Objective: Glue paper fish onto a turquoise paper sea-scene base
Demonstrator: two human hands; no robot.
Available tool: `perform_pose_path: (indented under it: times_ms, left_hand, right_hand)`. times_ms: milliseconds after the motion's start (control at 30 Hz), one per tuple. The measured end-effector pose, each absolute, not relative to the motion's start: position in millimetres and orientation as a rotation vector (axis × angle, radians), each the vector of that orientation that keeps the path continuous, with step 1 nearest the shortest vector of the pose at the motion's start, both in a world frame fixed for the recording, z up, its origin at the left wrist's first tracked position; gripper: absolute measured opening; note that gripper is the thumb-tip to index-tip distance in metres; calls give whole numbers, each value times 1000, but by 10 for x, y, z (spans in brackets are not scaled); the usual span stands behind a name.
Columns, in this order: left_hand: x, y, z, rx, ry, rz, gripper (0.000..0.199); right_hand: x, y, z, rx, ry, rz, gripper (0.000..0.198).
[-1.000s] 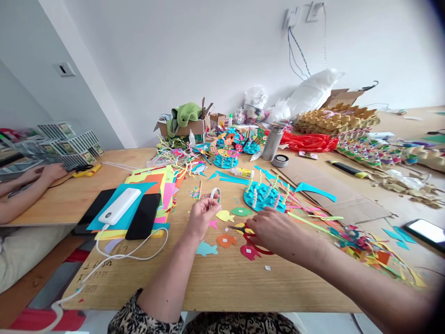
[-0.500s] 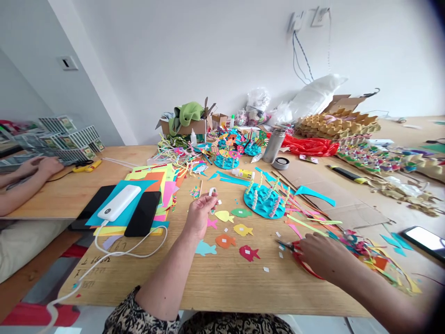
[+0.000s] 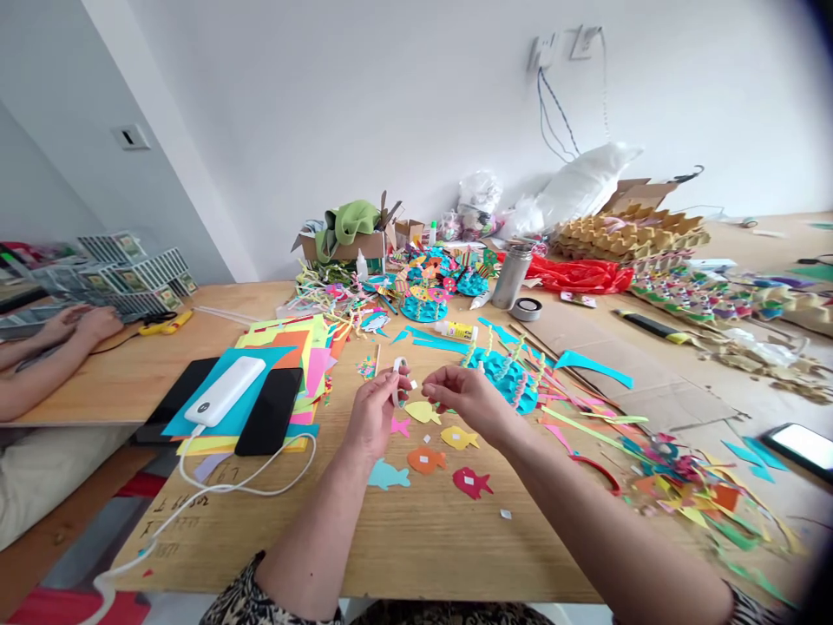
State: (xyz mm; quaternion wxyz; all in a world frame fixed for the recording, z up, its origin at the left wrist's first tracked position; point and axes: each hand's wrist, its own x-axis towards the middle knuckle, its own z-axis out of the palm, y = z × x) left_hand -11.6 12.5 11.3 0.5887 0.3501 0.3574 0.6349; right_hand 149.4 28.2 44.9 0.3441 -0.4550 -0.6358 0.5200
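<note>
My left hand (image 3: 377, 408) pinches a looped strip of white tape (image 3: 399, 382) above the table. A small white square (image 3: 414, 384) shows at its fingertips, between my two hands. Close by on the right, my right hand (image 3: 459, 395) has its fingertips drawn together; whether anything is in them I cannot make out. Below lie paper fish: a yellow one (image 3: 460, 437), an orange one (image 3: 426, 460), a red one (image 3: 472, 483) and a light blue one (image 3: 389, 474). Several carry a white square. My right forearm partly covers the red-handled scissors (image 3: 599, 473).
A blue egg-carton base (image 3: 501, 373) with twisted stalks stands behind my right hand. A glue bottle (image 3: 456, 331) and a metal flask (image 3: 514, 276) are farther back. Left are a power bank (image 3: 225, 391), a phone (image 3: 269, 411) and a white cable. Another person's hands (image 3: 84, 325) rest far left.
My right hand has let go of the scissors and moved left and up to beside my left hand. The left hand still holds the tape strip in much the same place.
</note>
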Motion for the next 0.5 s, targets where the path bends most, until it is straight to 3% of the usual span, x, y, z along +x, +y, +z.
perform_pose_path:
  times_ms: [233,500]
  left_hand:
    - [-130,124,122,838,841,1484,24]
    - [-124,109,101,1086,1055,1505,23]
  right_hand:
    - [1406,303,433,-1074,-1565,1493,35]
    - [1417,297,523,-1210,-1811,1282,20]
